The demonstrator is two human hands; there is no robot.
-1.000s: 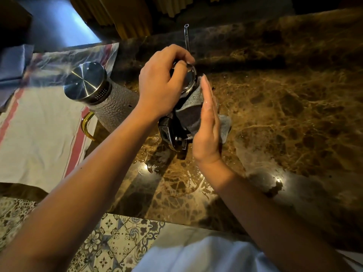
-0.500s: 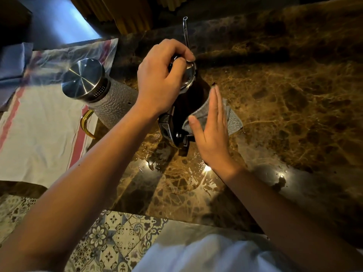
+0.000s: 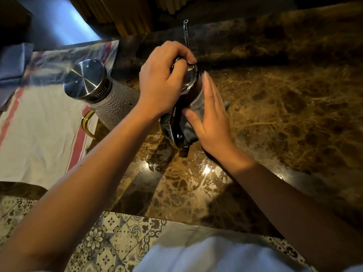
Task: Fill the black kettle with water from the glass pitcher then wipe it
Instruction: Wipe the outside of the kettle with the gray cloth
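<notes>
The black kettle (image 3: 172, 126) stands on the brown marble counter (image 3: 275, 114), its handle facing me. My left hand (image 3: 163, 81) grips its shiny lid from above. My right hand (image 3: 210, 118) lies flat against the kettle's right side, fingers straight, pressing a grey cloth (image 3: 196, 107) onto the body. Most of the kettle is hidden behind both hands. The glass pitcher (image 3: 110, 99), with a textured body, steel lid and gold handle, stands just left of the kettle.
A white towel with red stripes (image 3: 39, 134) covers the counter's left part, under the pitcher's edge. Water glints on the counter (image 3: 186, 169) in front of the kettle. A thin glass rod (image 3: 186, 32) rises behind the kettle. Patterned floor tiles (image 3: 110, 236) show below the counter edge.
My right hand with the cloth slid down the kettle's side, then back up and closer against it. My left hand stayed on the lid.
</notes>
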